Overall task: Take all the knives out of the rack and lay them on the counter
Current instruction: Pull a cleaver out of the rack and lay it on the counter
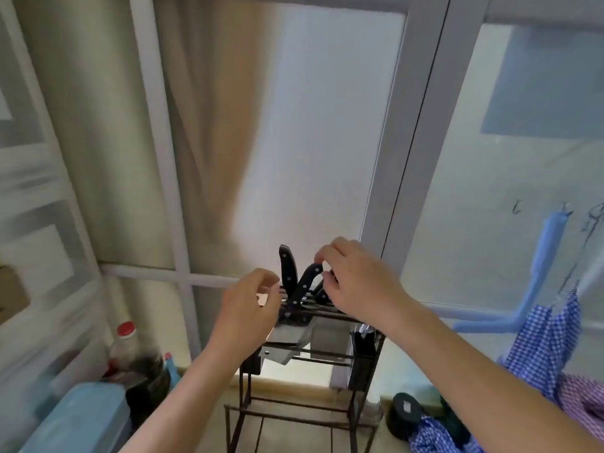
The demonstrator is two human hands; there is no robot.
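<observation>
Black riveted-handle steel knives (pixel 302 284) in dark wire rack (pixel 327 354): stiff, sharp, so grab by handles; right hand (pixel 356 279) fingertips pinching one, left hand (pixel 251 305) fingers loosely curled, empty.

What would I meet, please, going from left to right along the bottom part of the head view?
Light blue container → red-capped bottle → left hand → upright knife handle → right hand → blue checked cloth.

left hand (pixel 250 300): raised, palm turned inward, fingers loosely curled, holding nothing | right hand (pixel 354 282): raised a little higher, fingers bent downward, thumb and forefinger pinched together | both forearms bare, reaching forward and upward, hands near each other
</observation>
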